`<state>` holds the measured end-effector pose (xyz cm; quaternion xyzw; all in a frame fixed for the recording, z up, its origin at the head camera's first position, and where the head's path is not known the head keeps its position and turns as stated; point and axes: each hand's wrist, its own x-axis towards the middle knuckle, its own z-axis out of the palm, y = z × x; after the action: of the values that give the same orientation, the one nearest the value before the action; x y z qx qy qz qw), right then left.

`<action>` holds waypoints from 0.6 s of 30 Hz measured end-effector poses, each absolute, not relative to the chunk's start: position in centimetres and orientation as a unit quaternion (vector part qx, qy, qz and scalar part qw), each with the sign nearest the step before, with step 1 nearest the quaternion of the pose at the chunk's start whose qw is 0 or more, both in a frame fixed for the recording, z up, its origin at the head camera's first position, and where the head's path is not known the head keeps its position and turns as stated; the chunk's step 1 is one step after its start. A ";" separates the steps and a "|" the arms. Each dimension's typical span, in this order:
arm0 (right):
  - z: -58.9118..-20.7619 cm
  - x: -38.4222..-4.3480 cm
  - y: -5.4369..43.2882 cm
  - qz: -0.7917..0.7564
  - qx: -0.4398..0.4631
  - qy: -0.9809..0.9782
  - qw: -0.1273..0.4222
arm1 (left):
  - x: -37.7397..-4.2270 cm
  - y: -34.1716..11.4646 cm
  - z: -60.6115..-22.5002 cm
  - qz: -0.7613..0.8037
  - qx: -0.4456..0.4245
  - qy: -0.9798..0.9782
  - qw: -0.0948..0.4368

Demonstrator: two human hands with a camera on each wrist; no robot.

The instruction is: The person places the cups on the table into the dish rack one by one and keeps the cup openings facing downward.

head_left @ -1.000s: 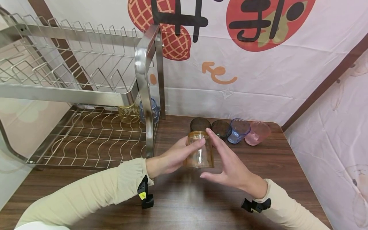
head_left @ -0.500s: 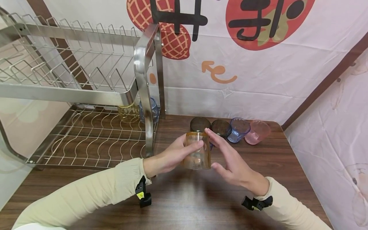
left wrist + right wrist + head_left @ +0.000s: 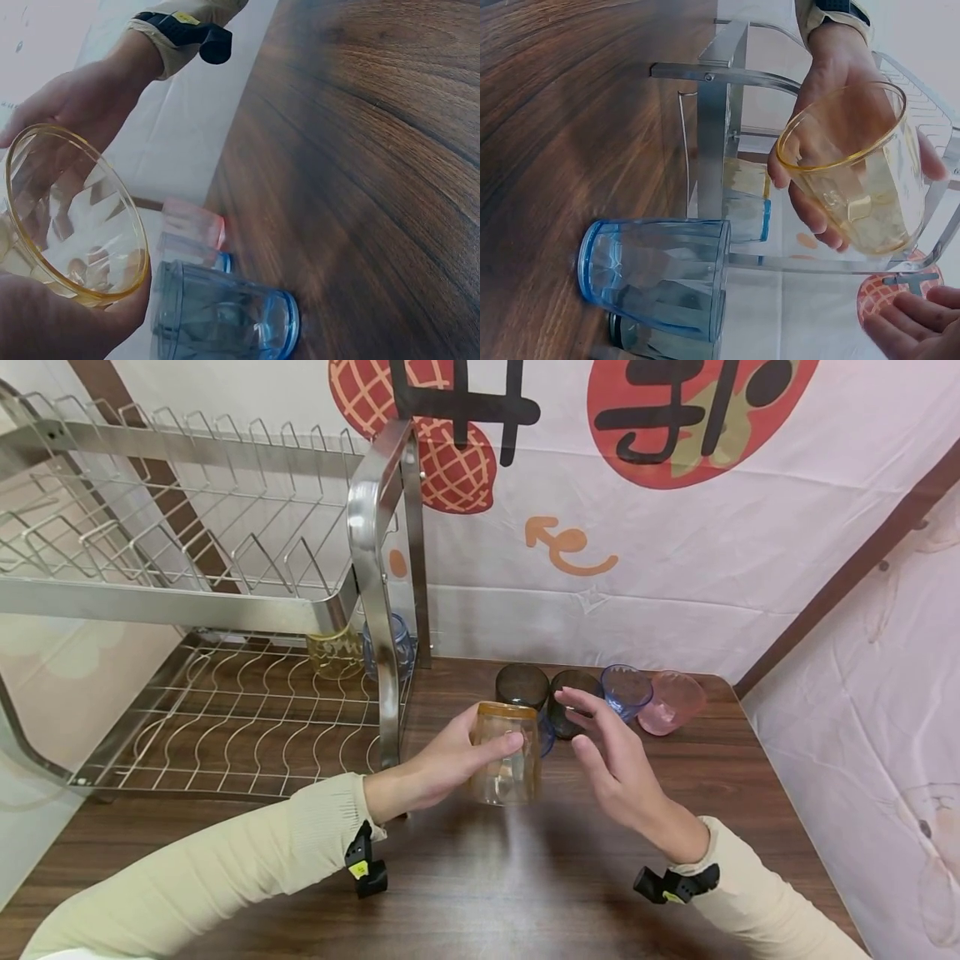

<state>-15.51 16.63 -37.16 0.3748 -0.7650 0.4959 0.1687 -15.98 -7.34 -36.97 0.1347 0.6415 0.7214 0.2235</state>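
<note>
An amber glass cup (image 3: 506, 760) is held above the table in my left hand (image 3: 442, 764), thumb along its near side. Its mouth tips downward, as the right wrist view of the amber rim (image 3: 840, 161) shows. My right hand (image 3: 618, 768) hovers just right of the cup, apart from it, fingers loosely bent and holding nothing. Behind the hands stand two dark cups (image 3: 522, 685), a blue cup (image 3: 626, 691) and a pink cup (image 3: 671, 703). Another blue cup (image 3: 656, 277), upright on the table, is mostly hidden in the head view by the amber one.
A two-tier metal dish rack (image 3: 375, 527) stands at the left. On its lower tier sit a yellow cup (image 3: 335, 653) and a blue mug-like cup (image 3: 392, 647). The wooden table (image 3: 480, 893) meets a printed cloth wall (image 3: 675, 560) at the back.
My left hand has drawn the amber cup slightly left and toward me. My right hand has come off the cup and moved right, uncovering part of the blue cup behind.
</note>
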 end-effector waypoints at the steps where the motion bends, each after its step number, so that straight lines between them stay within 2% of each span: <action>1: -37.2 -15.6 16.7 0.500 0.367 -0.766 0.165 | -16.0 -7.4 -36.9 0.724 0.138 0.638 0.223; 18: -37.8 -16.9 17.0 0.469 0.243 -0.845 0.082 | -15.9 -8.6 -37.2 0.724 0.214 0.627 0.193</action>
<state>-16.94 17.05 -37.77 0.2430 -0.8452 0.4689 0.0817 -15.88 -8.56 -37.18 0.2143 0.6270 0.7237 0.1927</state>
